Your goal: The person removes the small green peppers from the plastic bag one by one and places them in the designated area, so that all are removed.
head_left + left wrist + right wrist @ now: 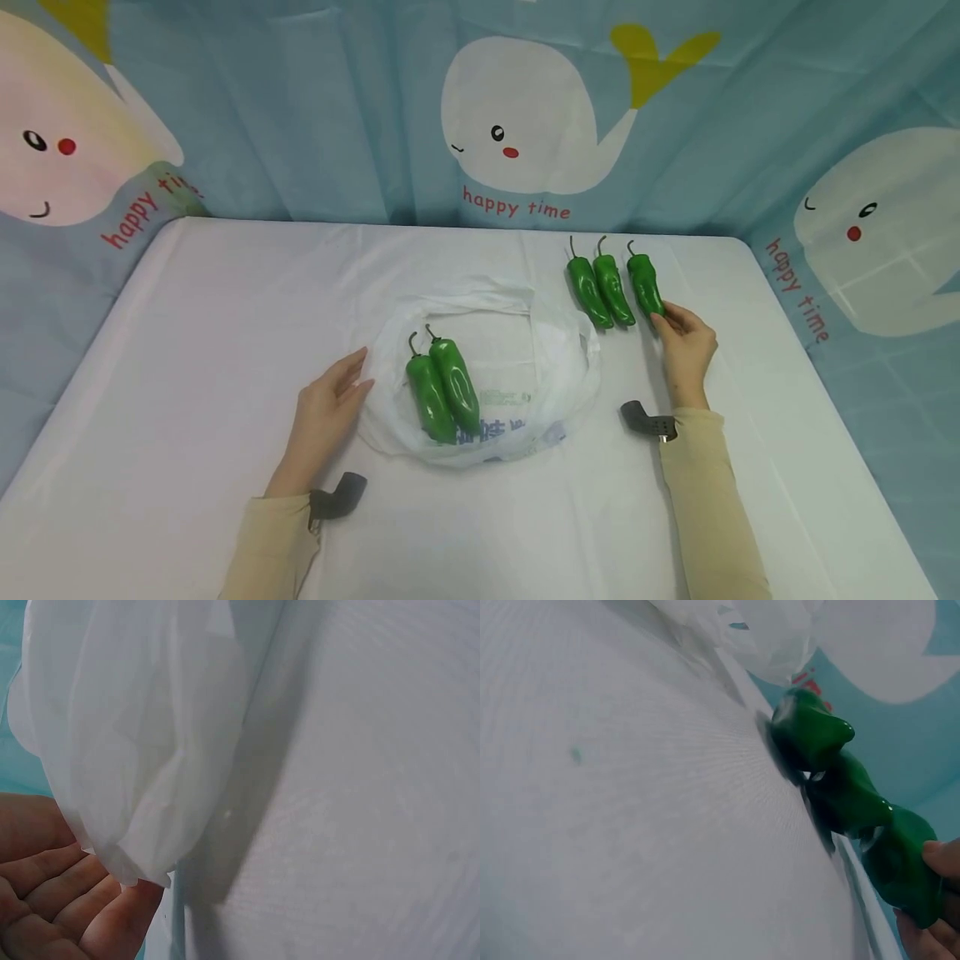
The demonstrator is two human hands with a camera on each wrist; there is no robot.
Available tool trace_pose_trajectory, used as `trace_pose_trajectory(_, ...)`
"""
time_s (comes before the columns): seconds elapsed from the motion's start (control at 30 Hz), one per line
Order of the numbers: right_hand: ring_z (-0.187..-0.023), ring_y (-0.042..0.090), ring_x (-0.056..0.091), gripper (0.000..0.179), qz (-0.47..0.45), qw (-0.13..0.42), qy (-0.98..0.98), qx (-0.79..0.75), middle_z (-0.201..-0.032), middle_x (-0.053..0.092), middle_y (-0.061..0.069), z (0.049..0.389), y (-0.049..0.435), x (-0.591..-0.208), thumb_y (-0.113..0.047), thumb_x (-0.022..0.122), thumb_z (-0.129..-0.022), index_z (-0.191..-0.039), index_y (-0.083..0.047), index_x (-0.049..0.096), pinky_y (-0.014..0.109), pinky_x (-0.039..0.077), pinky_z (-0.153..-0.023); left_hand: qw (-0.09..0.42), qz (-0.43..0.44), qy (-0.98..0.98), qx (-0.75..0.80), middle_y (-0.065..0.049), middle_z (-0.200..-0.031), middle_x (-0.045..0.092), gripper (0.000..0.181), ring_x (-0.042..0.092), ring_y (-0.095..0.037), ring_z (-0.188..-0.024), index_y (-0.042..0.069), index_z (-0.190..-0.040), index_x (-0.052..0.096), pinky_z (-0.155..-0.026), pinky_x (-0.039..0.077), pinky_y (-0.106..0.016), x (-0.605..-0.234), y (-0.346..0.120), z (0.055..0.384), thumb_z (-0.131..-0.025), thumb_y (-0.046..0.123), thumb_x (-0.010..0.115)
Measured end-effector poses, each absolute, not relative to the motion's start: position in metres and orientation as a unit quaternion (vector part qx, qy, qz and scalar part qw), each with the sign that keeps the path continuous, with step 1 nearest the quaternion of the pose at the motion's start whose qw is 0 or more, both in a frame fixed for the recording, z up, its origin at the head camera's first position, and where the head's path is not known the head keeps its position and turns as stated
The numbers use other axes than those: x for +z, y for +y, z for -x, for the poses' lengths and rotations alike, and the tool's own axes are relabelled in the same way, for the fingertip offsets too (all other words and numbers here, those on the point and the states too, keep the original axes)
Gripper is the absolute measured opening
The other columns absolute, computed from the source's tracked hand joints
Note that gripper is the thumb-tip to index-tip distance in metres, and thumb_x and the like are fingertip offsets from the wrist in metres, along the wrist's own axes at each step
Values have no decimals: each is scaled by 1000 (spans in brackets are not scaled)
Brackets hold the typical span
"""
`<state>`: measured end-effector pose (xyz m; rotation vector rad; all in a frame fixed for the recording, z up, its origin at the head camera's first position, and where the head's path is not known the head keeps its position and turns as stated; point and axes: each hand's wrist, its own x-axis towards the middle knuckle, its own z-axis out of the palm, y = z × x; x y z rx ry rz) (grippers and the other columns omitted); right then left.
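Observation:
At the right, my right hand point(686, 354) pinches the lower tip of a green chili pepper point(643, 279) between thumb and fingers; the right wrist view shows the same pepper point(900, 862) in that grip. Two more green peppers point(588, 292) lie side by side just left of it, stems pointing away. A white plastic bag point(562, 358) sits with its mouth spread wide in mid-table, and two green peppers point(442, 387) lie inside at its left. My left hand point(322, 417) is at the bag's left side, fingers extended and thumb apart; the bag's edge point(150, 855) overlaps the fingertips in the left wrist view.
A white cloth covers the table point(225, 333). Behind and around it hangs a blue curtain point(337, 125) printed with whales, close along the far edge. Each wrist carries a small dark camera mount point(645, 419).

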<state>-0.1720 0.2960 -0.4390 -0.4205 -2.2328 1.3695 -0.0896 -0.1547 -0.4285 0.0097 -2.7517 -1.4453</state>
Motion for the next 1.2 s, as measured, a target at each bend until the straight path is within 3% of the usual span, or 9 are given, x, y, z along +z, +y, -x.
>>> trace_pose_trajectory(0.23, -85, -1, 61, 27, 146, 225, -836, 479, -110, 67, 18, 179, 297, -442, -5, 69, -86, -111, 5, 66, 7, 52, -74, 17, -3, -886, -463, -23, -131, 52, 44, 55, -36, -115, -3, -132, 50, -93, 50, -32, -429, -155, 90, -90, 0, 61)
trace_pose_trajectory(0.67, -104, 31, 63, 31, 110, 213, -851, 468, -115, 63, 20, 180, 297, -446, 4, 67, -84, -115, 6, 63, 14, 54, -82, 15, -6, -887, -462, -23, -130, 53, 44, 55, -36, -115, -2, -132, 50, -94, 49, -31, -428, -155, 90, -90, 1, 61)
trace_pose_trajectory(1.2, -104, 34, 61, 35, 93, 228, -841, 482, -118, 61, 21, 179, 295, -446, 3, 69, -83, -117, 6, 62, 19, 53, -88, 17, -3, -887, -461, -23, -130, 53, 43, 56, -36, -114, -3, -132, 50, -93, 49, -31, -429, -155, 91, -90, 2, 61)
